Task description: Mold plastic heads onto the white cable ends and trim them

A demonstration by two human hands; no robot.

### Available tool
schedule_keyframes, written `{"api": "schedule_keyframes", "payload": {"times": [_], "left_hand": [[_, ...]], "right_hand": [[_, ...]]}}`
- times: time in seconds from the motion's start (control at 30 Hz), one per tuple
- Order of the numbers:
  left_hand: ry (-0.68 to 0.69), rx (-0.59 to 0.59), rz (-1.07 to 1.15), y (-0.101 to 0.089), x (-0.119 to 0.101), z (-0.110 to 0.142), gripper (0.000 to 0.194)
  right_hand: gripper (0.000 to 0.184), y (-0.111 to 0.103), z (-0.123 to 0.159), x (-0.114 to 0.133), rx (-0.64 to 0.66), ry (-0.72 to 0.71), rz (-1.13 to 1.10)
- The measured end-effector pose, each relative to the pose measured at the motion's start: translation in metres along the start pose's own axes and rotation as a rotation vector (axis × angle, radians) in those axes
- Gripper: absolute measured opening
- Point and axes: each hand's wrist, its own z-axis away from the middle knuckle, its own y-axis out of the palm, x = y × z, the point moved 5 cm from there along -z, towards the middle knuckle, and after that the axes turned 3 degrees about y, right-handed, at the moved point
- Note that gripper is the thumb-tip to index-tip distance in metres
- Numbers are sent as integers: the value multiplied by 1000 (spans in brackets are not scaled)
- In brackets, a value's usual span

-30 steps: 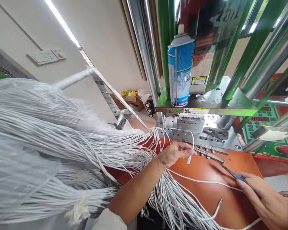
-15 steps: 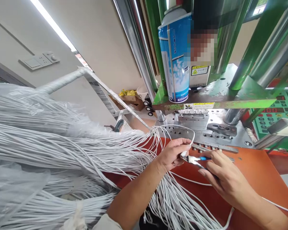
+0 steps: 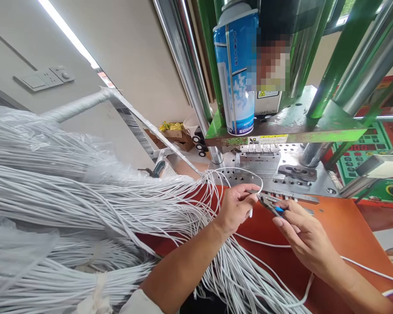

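Between the thumb and fingers of my left hand (image 3: 236, 208) is the end of a white cable (image 3: 261, 179), which loops up and back toward the big bundle. A short white end piece pokes out below those fingers. My right hand (image 3: 303, 229) is closed around pliers (image 3: 271, 206) with blue on the handle. The jaws of the pliers reach up to the cable beside my left fingertips; whether they bite on it cannot be made out. Just behind both hands, a metal strip with small fittings (image 3: 294, 197) lies at the front of the press.
A large bundle of white cables (image 3: 85, 196) fills the left and spills over the orange table (image 3: 343, 231). Behind stands a green-framed press with a metal bed (image 3: 258, 172). A blue spray can (image 3: 237, 74) stands on its plate. A control panel (image 3: 367, 152) is at right.
The pliers have turned and moved up from below my left fingers to the cable beside the fingertips. My left hand has rolled, so the white end now points down. The view has shifted slightly.
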Motion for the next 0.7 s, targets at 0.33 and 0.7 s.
{"api": "schedule_keyframes", "payload": {"times": [0.33,0.7], "left_hand": [[-39,32,-39,-1,1,1,35],[-267,157,-123,-1,11,1,23]], "right_hand": [[20,-6,7,-1,103,-240,251],[18,-7,16,-8,140,-282,308]]}}
